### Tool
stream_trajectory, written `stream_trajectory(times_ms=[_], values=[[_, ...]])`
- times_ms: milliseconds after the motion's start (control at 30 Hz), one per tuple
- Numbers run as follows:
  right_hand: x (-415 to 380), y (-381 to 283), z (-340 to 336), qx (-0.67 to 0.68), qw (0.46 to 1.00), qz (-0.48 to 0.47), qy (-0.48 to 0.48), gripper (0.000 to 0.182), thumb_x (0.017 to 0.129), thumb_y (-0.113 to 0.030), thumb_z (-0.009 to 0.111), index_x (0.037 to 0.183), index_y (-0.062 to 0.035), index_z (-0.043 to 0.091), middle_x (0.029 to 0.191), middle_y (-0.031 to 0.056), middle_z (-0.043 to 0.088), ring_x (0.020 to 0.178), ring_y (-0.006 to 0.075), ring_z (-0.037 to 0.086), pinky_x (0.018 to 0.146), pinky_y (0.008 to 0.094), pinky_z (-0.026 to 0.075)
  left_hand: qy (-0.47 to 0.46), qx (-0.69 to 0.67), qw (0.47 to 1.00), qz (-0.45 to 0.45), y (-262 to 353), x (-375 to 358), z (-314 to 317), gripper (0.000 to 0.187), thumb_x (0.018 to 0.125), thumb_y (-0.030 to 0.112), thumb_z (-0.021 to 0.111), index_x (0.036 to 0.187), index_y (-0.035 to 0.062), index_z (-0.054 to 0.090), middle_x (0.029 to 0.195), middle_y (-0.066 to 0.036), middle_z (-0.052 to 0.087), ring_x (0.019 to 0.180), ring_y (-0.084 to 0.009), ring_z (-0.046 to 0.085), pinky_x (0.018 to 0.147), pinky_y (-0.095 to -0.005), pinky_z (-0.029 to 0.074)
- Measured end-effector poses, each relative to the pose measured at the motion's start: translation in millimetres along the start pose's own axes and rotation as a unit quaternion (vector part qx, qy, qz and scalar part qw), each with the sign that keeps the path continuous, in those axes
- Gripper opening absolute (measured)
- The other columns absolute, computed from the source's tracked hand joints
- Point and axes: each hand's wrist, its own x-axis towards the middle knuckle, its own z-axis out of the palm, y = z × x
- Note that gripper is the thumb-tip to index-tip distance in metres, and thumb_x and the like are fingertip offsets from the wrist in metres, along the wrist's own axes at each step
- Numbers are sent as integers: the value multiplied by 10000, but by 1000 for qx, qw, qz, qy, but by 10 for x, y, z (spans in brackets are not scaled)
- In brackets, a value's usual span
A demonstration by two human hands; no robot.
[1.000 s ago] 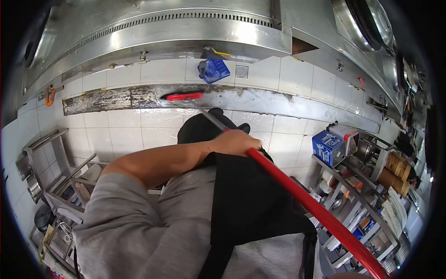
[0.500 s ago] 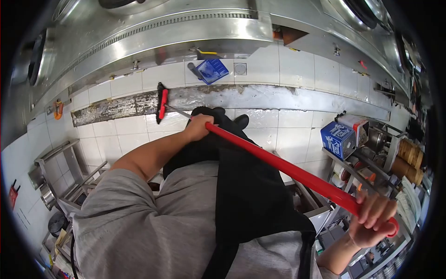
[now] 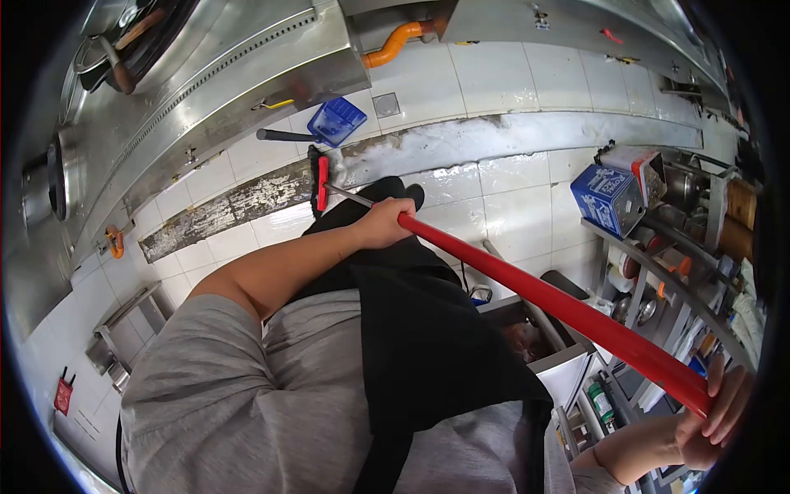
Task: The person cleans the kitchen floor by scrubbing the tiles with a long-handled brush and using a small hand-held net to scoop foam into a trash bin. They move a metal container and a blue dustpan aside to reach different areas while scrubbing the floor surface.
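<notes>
The right hand is partly cut off at the frame's dark edge, hiding the red handle's end.

Glossy red plastic-looking broom handle; wet, shiny white ceramic floor tiles; brushed stainless steel cooker front; matt grey cloth shirt; translucent blue plastic dustpan.

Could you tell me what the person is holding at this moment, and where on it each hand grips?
A red-handled floor squeegee: the left hand grips the lower shaft near the head, the right hand grips the top end of the handle.
</notes>
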Motion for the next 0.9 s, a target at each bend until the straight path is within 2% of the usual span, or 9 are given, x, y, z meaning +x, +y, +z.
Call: stream_trajectory(times_ms=[33, 67, 100, 233, 300, 333, 533, 600, 900], values=[[-9, -72, -50, 23, 1000, 7, 4, 373, 934, -125, 514, 631, -169, 300, 600, 28, 345, 621, 138, 372, 1116, 479, 276, -5, 1, 1000, -2, 52, 46, 42, 225, 737, 117, 726, 739, 59, 508, 678, -104, 581, 658, -283, 566, 607, -382, 427], [-277, -419, -363, -51, 997, 24, 57, 345, 908, -93, 593, 644, -108, 371, 618, 74, 426, 636, 169, 462, 1193, 535, 161, -19, -6, 1000, -12, 109, 87, 75, 265, 757, 142, 734, 754, 69, 478, 714, -87, 543, 716, -268, 526, 646, -369, 413], [-255, -429, -381, -50, 997, 26, 60, 345, 908, -93, 593, 644, -108, 371, 618, 74, 426, 636, 169, 462, 1193, 535, 161, -32, -12, 999, -22, 166, 130, 107, 306, 778, 167, 741, 769, 79, 449, 750, -70, 505, 773, -253, 485, 685, -356, 400], [39, -275, -186, -79, 995, -64, 16, 317, 929, -239, 610, 690, -140, 426, 592, 0, 460, 547, 127, 466, 805, 395, 311, -17, -14, 1000, -15, 382, 280, 269, 335, 793, 190, 756, 766, 82, 440, 756, -66, 496, 785, -247, 473, 697, -353, 395], [144, -273, -131, -94, 990, -108, -7, 320, 939, -313, 618, 713, -156, 454, 579, -37, 477, 502, 106, 468, 611, 325, 386, 28, -41, 999, 21, 470, 342, 360, 219, 736, 81, 718, 781, 74, 503, 742, -100, 577, 783, -297, 519, 701, -388, 402], [124, -433, -166, -78, 994, -62, -37, 294, 925, -296, 640, 722, -165, 471, 598, -41, 489, 543, 115, 489, 687, 368, 354, 27, -43, 998, 22, 510, 365, 390, 219, 736, 81, 718, 781, 74, 503, 742, -100, 577, 783, -297, 519, 701, -388, 402], [185, -726, -109, -93, 992, -57, -61, 281, 913, -257, 643, 712, -158, 474, 602, -46, 490, 526, 110, 484, 661, 340, 366, 59, -90, 992, 60, 822, 522, 488, 324, 758, 172, 780, 773, 75, 471, 732, -86, 545, 782, -280, 492, 725, -365, 377], [206, -834, -80, -108, 990, -53, -73, 270, 907, -209, 637, 702, -153, 471, 622, -41, 527, 527, 116, 499, 658, 343, 387, 72, -82, 991, 75, 895, 575, 510, 372, 794, 199, 785, 756, 101, 428, 752, -41, 495, 765, -228, 433, 738, -331, 368], [264, -862, 368, -163, 981, -39, -102, 270, 901, -195, 640, 696, -151, 471, 620, -40, 534, 521, 118, 498, 654, 345, 395, 91, -104, 984, 116, 1070, 723, 492, 384, 766, 155, 804, 755, 109, 423, 734, -39, 504, 766, -238, 445, 761, -343, 367]])
